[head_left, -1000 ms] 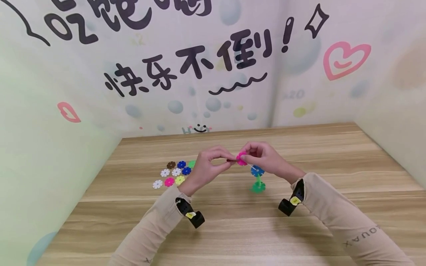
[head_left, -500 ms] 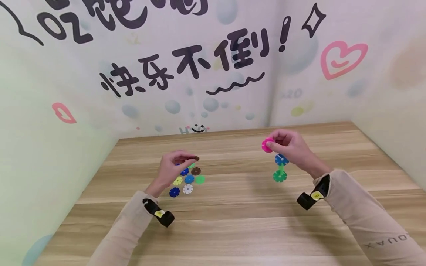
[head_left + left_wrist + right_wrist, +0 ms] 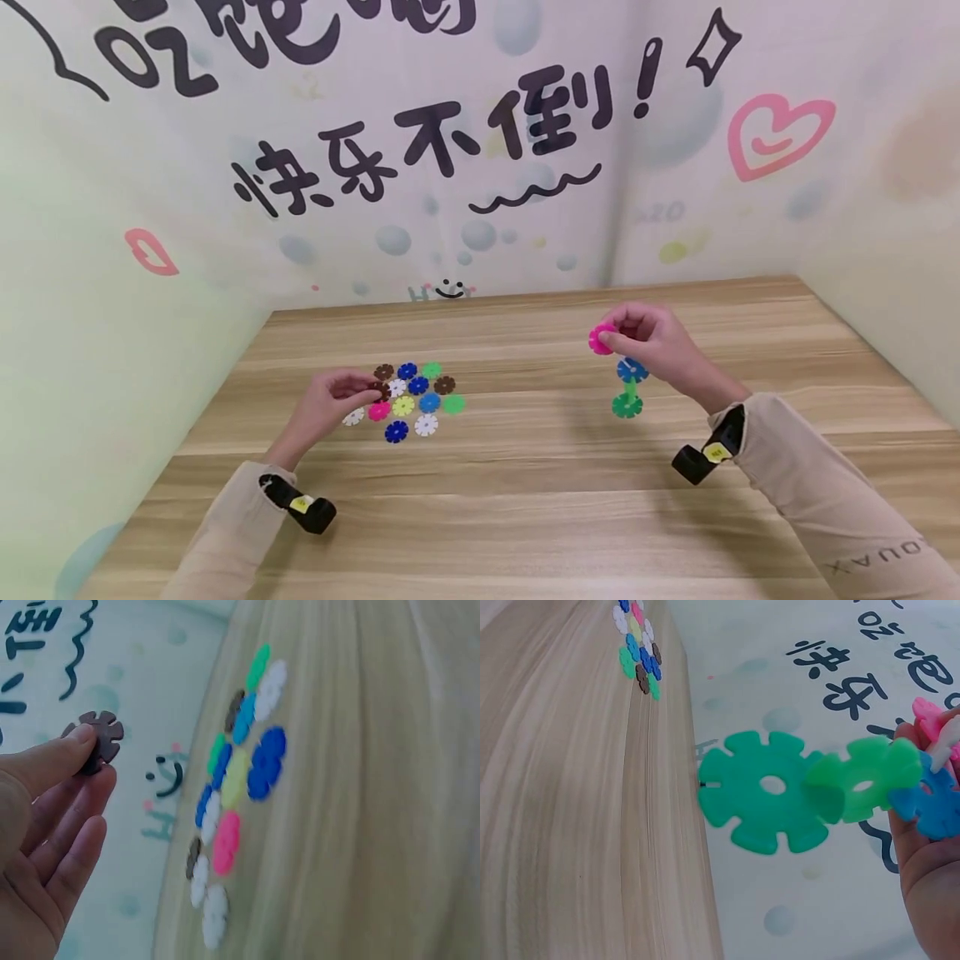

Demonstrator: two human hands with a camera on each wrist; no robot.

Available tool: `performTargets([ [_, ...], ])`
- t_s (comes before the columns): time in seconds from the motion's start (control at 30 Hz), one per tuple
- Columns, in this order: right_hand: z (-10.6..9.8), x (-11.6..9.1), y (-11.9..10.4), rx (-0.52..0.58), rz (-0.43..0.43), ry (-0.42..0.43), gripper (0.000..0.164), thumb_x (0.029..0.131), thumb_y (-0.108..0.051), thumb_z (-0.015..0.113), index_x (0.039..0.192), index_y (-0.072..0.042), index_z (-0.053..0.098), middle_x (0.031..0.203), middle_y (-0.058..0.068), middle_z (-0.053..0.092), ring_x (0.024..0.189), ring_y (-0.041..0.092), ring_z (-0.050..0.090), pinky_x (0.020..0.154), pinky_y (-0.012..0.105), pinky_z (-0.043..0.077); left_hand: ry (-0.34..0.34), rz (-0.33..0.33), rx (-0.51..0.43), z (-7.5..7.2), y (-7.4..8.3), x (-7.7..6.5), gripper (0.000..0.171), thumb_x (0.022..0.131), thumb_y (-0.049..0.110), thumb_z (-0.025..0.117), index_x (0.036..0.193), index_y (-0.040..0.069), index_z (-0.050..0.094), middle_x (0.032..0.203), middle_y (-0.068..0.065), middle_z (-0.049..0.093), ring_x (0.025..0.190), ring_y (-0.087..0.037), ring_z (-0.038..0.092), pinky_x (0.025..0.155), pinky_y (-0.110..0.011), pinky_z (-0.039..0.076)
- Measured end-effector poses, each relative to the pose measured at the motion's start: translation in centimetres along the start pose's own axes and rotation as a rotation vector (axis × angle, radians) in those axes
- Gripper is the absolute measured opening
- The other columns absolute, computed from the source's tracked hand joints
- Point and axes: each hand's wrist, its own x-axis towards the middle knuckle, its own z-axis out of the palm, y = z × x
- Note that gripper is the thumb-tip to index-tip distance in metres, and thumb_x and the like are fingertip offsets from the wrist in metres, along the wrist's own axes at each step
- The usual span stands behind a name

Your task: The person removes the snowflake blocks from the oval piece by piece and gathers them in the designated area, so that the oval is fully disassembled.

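My left hand (image 3: 330, 408) pinches a brown notched plastic snowflake disc (image 3: 105, 742) between thumb and fingers. In the head view it overlaps the left side of the loose discs. On the right, my right hand (image 3: 651, 343) grips a pink snowflake disc (image 3: 601, 340) at the top of a joined chain. Below the pink one, a white disc (image 3: 946, 742), a blue disc (image 3: 632, 370), a light green disc (image 3: 874, 780) and a darker green disc (image 3: 627, 406) follow, slotted together. The chain hangs down from the fingers, partly hidden by the palm in the right wrist view.
Several loose snowflake discs lie flat in a cluster on the wooden table (image 3: 525, 500), among them a yellow disc (image 3: 403, 406), a pink loose disc (image 3: 378, 411) and a white loose disc (image 3: 426, 425). A printed cloth wall (image 3: 480, 250) stands behind the table.
The hands have come apart from their meeting point. My left hand has moved left with the brown disc, over toward the loose discs, while the right has carried the chain to the right.
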Motion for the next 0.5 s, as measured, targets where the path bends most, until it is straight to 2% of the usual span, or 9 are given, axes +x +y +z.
performTargets([
  [0.07, 0.0, 0.0, 0.1, 0.003, 0.005, -0.003, 0.006, 0.084, -0.001, 0.058, 0.087, 0.004, 0.058, 0.078, -0.001, 0.064, 0.066, 0.013, 0.06, 0.061, 0.021, 0.051, -0.023, -0.013, 0.028, -0.3, -0.9, -0.4, 0.024, 0.079, 0.012, 0.067, 0.096, -0.004, 0.064, 0.087, -0.016, 0.065, 0.074, -0.028, 0.063, 0.065, -0.037, 0.052],
  [0.2, 0.1, 0.0, 0.1, -0.001, 0.008, -0.012, 0.007, 0.084, -0.001, 0.058, 0.087, 0.005, 0.058, 0.078, -0.001, 0.064, 0.066, 0.013, 0.059, 0.061, 0.021, 0.051, -0.054, -0.029, 0.1, -0.7, -2.1, -1.0, 0.022, 0.078, 0.01, 0.067, 0.096, -0.002, 0.066, 0.091, -0.016, 0.065, 0.073, -0.021, 0.062, 0.064, -0.029, 0.052],
  [0.37, 0.2, 0.0, 0.3, -0.018, 0.002, -0.022, 0.009, 0.084, -0.001, 0.058, 0.088, 0.008, 0.057, 0.079, -0.001, 0.063, 0.065, 0.013, 0.059, 0.06, 0.02, 0.05, -0.104, -0.091, 0.145, -0.8, -2.9, -1.6, 0.024, 0.076, 0.01, 0.068, 0.099, 0.001, 0.066, 0.092, -0.013, 0.064, 0.077, -0.019, 0.06, 0.065, -0.023, 0.05],
  [0.5, 0.2, 0.0, 0.3, -0.023, 0.001, -0.025, 0.01, 0.084, 0.0, 0.058, 0.088, 0.008, 0.057, 0.079, -0.001, 0.063, 0.064, 0.013, 0.058, 0.06, 0.02, 0.05, -0.129, -0.138, 0.165, -0.7, -3.2, -1.9, 0.023, 0.075, 0.012, 0.07, 0.095, 0.0, 0.067, 0.088, -0.011, 0.064, 0.074, -0.017, 0.059, 0.063, -0.023, 0.05],
])
